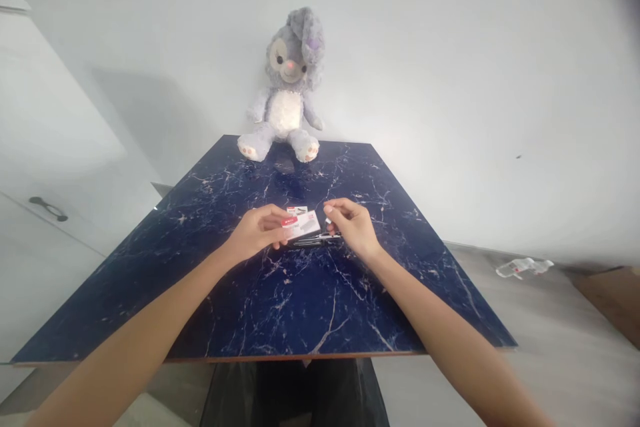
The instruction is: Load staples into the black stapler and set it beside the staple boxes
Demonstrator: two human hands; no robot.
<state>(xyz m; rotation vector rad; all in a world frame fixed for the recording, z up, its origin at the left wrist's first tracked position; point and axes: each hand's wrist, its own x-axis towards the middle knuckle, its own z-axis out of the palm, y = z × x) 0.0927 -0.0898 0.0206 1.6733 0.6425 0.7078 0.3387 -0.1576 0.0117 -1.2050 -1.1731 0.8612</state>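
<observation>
nearest, at six o'clock, something black [295, 393] shows below the front edge of a dark blue table [280, 307] with white veins, and two bare forearms reach in over it from seven and five o'clock. near the middle of the table a thin, shiny metal thing [311, 240] lies beneath the hands, too small to make out fully. just above it is a little red and white box [304, 224], tilted, with the left hand [260, 232] at its nine o'clock end, closed on it between thumb and fingers. at its three o'clock side, apart from it, the right hand [353, 223] is half curled, thumb near the forefinger; a small pale bit [328, 220] shows by its fingers, but whether it is gripped i cannot tell. a second small packet [298, 210] shows just behind the box at twelve. farther out, a door handle [49, 209] is at nine, and a clear bottle [525, 268] and a cardboard box [613, 297] lie between three and four. at twelve, on the table's far edge, sits a grey plush rabbit [287, 107] before a pale wall [430, 67]
</observation>
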